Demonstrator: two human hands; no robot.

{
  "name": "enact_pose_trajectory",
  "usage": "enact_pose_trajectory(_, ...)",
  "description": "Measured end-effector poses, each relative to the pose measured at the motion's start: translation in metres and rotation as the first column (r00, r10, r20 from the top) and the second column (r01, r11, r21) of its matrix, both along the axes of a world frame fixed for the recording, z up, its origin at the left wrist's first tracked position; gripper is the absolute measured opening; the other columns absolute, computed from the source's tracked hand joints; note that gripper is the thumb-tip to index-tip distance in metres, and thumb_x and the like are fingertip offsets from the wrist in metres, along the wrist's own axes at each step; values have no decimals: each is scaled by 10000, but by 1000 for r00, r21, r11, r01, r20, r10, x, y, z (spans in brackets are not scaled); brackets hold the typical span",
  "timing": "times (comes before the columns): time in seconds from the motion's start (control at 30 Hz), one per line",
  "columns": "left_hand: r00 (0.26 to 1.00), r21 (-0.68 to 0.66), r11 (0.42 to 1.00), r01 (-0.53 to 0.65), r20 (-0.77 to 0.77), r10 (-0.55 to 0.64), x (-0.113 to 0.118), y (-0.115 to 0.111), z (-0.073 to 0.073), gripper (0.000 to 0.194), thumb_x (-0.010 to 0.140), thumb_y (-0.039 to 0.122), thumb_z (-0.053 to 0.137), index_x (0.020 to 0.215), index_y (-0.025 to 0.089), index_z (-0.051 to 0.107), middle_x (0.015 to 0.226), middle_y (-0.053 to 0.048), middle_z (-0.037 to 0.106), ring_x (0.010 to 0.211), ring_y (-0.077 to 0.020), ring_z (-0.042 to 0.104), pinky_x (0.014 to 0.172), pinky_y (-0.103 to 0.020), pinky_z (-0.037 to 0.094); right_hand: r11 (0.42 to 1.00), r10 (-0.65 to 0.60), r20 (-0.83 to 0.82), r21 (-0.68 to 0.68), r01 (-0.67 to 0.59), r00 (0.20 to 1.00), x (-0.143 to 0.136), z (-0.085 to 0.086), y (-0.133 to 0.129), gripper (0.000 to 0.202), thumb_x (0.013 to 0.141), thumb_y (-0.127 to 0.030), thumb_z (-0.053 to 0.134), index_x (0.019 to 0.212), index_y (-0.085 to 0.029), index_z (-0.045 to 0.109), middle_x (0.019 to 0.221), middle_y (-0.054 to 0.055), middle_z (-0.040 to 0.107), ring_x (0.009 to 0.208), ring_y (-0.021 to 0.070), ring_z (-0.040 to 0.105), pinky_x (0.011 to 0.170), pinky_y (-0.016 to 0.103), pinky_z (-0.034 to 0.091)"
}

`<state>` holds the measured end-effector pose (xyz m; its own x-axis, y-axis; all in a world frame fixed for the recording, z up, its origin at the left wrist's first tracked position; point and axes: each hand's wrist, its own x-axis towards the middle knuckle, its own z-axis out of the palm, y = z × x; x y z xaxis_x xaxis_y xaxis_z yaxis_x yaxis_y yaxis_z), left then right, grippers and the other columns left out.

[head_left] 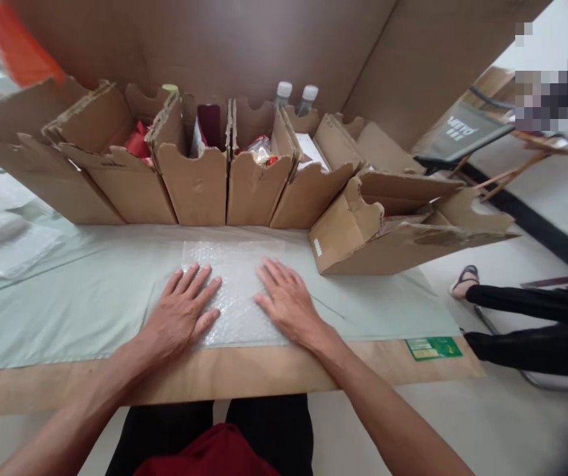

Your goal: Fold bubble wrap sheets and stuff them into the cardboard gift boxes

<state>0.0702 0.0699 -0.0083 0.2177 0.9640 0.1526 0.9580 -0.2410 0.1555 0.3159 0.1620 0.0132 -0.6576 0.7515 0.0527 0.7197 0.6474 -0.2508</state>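
Observation:
A clear sheet of bubble wrap (237,297) lies flat on the pale green cloth (100,291) in front of me. My left hand (182,307) rests palm down on its left side, fingers spread. On its right side my right hand (288,297) also lies palm down, with the thumb held apart and the fingers stretched forward. Neither hand grips anything. A thin dark line, perhaps a stick or a cord, runs on the cloth just right of my right hand.
Several open cardboard bins (194,188) stand in a row behind the wrap, holding red items and packets. One bin (387,238) sits angled at the right. Two white-capped bottles (284,92) show behind. More plastic wrap (6,238) lies left. A seated person's legs (526,317) are at right.

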Motion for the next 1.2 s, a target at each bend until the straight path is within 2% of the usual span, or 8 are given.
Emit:
enact_pose_trajectory(0.1,1000,-22,1000,10,2,-10,-4,-2,1,524,1007,424,478,1492,231,528,1622,-136,451,1527,-378,361,1225,-592,275,978,-195,-8,68,195,981,59,2,-6,487,1037,-366,458,1450,-131,568,1538,203,534,1447,352,472,1142,566,400)
enact_pose_trajectory(0.2,999,-34,999,25,47,-23,-8,-4,8,550,1007,449,474,1503,216,514,1635,-155,422,1533,-396,341,1209,-620,294,991,-100,-27,86,102,995,92,12,-24,424,1031,-253,429,1406,-181,613,1477,161,605,1380,308,546,1085,508,460)
enact_pose_trajectory(0.33,991,-24,999,41,131,-38,-14,-10,16,584,1012,517,465,1507,209,506,1661,-153,375,1568,-397,256,1218,-661,261,985,153,4,74,-153,988,83,23,-32,547,919,-16,421,1355,-247,657,1503,112,591,1403,274,524,1071,479,458)
enact_pose_trajectory(0.47,976,-139,985,98,208,-68,-18,-24,26,658,946,647,542,1453,229,565,1594,-152,485,1535,-398,337,1217,-691,245,977,213,-139,11,-213,967,62,25,-18,323,945,-98,524,1087,-246,774,1375,101,693,1357,303,567,1061,514,450)
enact_pose_trajectory(0.63,929,-208,969,135,367,-51,-33,-46,53,946,804,719,694,1584,283,382,1639,-147,414,1522,-408,363,1198,-656,329,946,-127,-528,-320,-59,839,54,34,-17,239,1011,-316,533,988,-244,760,1111,52,782,1065,236,701,976,405,497)
enact_pose_trajectory(0.8,842,-232,972,-42,516,159,-37,-42,63,601,931,498,600,1485,279,521,1425,-104,667,1280,-317,658,974,-454,588,759,-497,-613,-650,-34,614,53,30,-17,303,942,-482,622,874,-202,717,913,52,743,860,199,670,783,317,514)
enact_pose_trajectory(1.0,719,-267,933,-242,596,357,-16,-20,49,401,898,490,537,1113,221,742,984,-52,814,754,-230,747,672,-349,592,646,-576,-603,-750,-144,552,59,23,-17,634,892,-615,600,1352,-181,570,1132,132,737,895,214,680,794,361,539)
enact_pose_trajectory(1.2,822,-128,919,-373,414,391,-16,-15,34,447,904,392,518,1298,210,626,854,-23,766,736,-234,692,777,-404,552,845,-458,-492,-499,191,740,38,19,-15,579,877,-359,619,1418,-177,522,815,3,687,782,199,651,797,358,513)
